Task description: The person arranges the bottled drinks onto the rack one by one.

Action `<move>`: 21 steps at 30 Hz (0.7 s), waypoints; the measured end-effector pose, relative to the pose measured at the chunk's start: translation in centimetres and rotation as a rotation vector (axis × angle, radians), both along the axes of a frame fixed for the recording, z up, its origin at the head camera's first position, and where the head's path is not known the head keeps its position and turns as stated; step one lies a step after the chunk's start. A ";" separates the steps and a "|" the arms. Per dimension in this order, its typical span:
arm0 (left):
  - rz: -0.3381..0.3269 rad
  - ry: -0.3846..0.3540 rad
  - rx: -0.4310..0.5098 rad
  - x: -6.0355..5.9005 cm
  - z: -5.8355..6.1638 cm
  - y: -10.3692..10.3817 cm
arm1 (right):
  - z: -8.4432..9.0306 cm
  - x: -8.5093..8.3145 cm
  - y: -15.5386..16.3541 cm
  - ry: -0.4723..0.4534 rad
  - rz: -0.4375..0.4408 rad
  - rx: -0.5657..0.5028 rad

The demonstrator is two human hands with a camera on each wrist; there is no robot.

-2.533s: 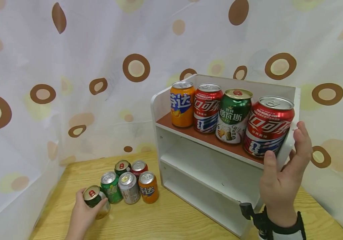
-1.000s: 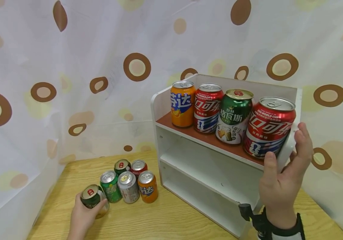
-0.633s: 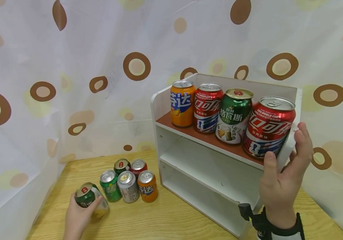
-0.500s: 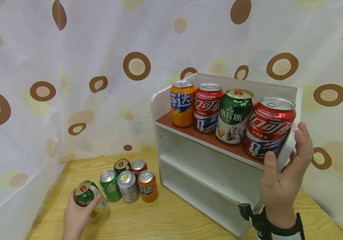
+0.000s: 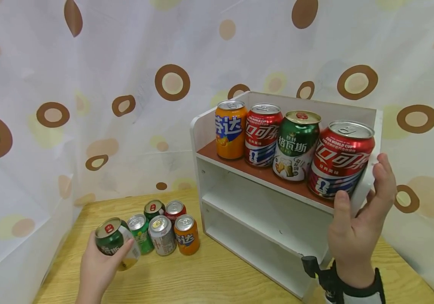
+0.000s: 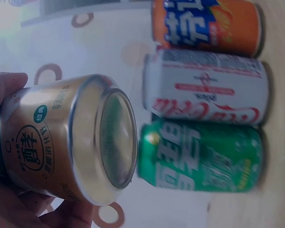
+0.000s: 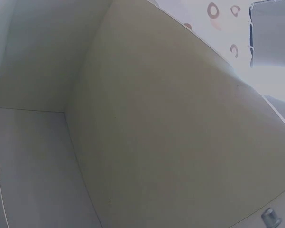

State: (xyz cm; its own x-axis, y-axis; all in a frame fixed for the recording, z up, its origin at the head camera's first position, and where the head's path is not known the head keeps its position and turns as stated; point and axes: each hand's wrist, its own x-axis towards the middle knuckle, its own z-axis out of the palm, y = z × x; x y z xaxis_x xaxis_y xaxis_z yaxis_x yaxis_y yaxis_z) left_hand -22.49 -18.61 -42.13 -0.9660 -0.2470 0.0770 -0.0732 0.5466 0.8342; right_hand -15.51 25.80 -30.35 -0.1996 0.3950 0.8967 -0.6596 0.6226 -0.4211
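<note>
Now the left hand [image 5: 97,266] holds a green and gold can [image 5: 116,248] just above the wooden table [image 5: 209,278], close to the left of a small group of cans standing there. The fingers and thumb curl around the body of the can, and the can is tilted, its top leaning towards the left. In the left wrist view its concave bottom [image 6: 116,140] is seen, free of the table.

I judge that the can is stiff and smooth, so it can slip if the hold is loose. Whether it is full or empty I cannot tell, so its weight is uncertain; the thin wall would dent under a hard squeeze. The best place to take it is around the middle of the body, as the hand does now, not at the rim.

The right hand [image 5: 357,236] is at the right end of the white shelf [image 5: 240,211]. Its thumb lies on the front edge of the top board and its fingers [image 5: 384,177] go around the side panel, so it grips the shelf and steadies it. The wrist is upright, with a dark strap around it.

On the top board stand four cans: an orange can [image 5: 230,131], a red can [image 5: 262,136], a green can [image 5: 296,147] and a second red can [image 5: 340,160] nearest to the right hand. The two lower boards hold nothing visible.
</note>
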 end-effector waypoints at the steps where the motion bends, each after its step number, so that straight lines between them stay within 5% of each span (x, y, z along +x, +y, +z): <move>1: -0.009 0.006 0.002 0.1 0.4 0.3 | 0.0 0.0 0.0 0.000 0.002 -0.002; 21: -0.179 0.194 0.034 -0.1 5.7 5.6 | -0.1 0.0 0.0 0.015 0.003 -0.003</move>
State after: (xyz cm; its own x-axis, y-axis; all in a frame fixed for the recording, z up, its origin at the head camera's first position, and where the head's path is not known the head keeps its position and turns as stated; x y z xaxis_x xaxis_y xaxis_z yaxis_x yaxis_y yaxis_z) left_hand -22.60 -13.00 -36.46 -0.9626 -0.0788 0.2594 0.1851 0.5079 0.8413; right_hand -15.52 25.81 -30.50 -0.1879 0.3973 0.8982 -0.6678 0.6189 -0.4135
